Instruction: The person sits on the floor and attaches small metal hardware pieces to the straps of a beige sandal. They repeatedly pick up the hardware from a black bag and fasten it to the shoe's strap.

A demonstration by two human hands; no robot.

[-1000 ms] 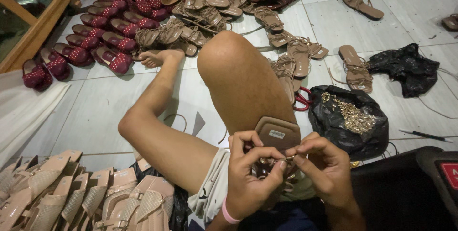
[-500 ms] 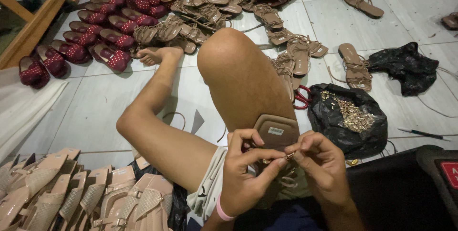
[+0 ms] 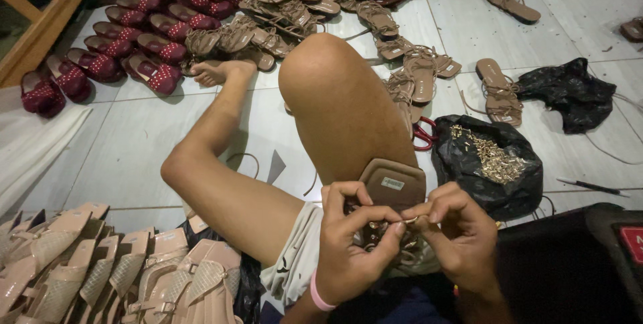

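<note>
— What's at the left?
— Glossy beige sandals (image 3: 100,270), woven straps.
— And the hands?
— Left hand (image 3: 351,244) and right hand (image 3: 452,230) pinch together on a small metal ring (image 3: 410,219), over a brown suede sandal (image 3: 392,187) on the thigh.

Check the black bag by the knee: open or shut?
Open. The black bag lies spread, small gold metal pieces exposed on top.

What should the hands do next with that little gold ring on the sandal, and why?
Probably press the ring closed around the strap. Both the left hand and the right hand pinch it between their fingertips just below the brown sandal resting on the thigh, so it looks held in place but not yet fixed. More gold pieces wait on the black bag.
</note>
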